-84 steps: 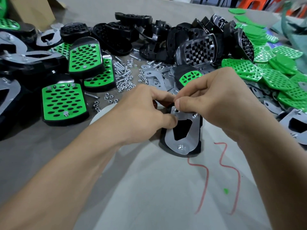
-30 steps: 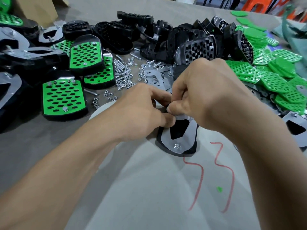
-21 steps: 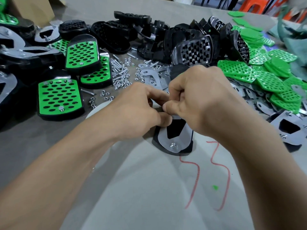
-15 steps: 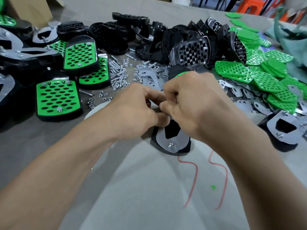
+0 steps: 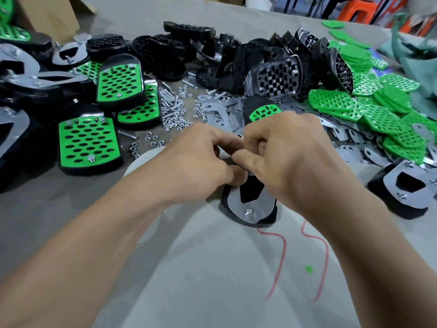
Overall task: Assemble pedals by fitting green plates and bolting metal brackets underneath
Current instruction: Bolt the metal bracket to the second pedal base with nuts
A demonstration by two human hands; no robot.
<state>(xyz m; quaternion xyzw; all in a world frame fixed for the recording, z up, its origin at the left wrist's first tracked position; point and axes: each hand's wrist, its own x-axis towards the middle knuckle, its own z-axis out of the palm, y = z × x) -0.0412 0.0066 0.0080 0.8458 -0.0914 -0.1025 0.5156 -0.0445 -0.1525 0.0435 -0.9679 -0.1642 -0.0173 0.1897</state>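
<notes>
On my head feed, the grey cloth-covered table carries the pedal near its middle, underside up, with the metal bracket on top and one nut at its near end. My left hand grips the pedal's far end, fingers curled, thumb on the bracket. My right hand has thumb and forefinger pressed together there; whether they pinch anything I cannot tell. Finished pedals crowd the left edge, black shells the far edge, green plates the right edge, and nuts and bolts lie between. A cardboard box stands at the far left corner.
</notes>
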